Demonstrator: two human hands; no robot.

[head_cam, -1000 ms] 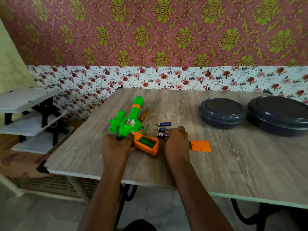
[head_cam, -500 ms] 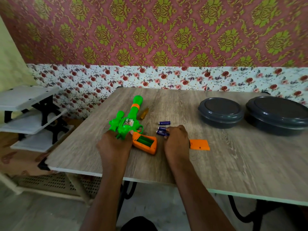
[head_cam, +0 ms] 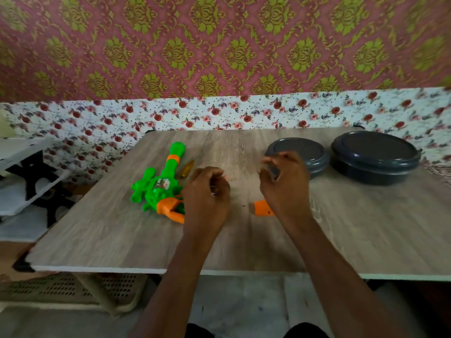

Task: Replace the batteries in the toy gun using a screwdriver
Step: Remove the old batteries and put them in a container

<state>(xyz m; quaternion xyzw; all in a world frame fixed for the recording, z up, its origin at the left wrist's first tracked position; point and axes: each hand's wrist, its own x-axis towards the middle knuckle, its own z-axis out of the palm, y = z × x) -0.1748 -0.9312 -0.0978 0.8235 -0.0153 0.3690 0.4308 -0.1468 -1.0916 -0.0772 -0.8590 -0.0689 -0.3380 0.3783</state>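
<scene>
The green and orange toy gun [head_cam: 158, 186] lies on the wooden table [head_cam: 341, 235], left of centre, its orange grip partly behind my left hand. My left hand [head_cam: 207, 193] hovers just right of the gun with curled fingers, and a small purple battery end [head_cam: 214, 188] shows between them. The other batteries are hidden. My right hand [head_cam: 285, 184] is raised over the table, blurred, its fingers loosely curled and apart with nothing seen in them. The orange battery cover [head_cam: 261, 208] lies below it, partly covered. The amber-handled screwdriver [head_cam: 187, 168] lies beside the gun's barrel.
Two dark round lidded containers stand at the back right, the smaller container [head_cam: 314, 157] just behind my right hand and the larger container [head_cam: 373, 157] beyond it. A white and black shelf rack [head_cam: 22, 181] stands left of the table. The floral wall runs behind.
My left hand left the gun and moved right over the spot where the batteries lay. My right hand lifted off the batteries and moved up and right. The camera view shifted.
</scene>
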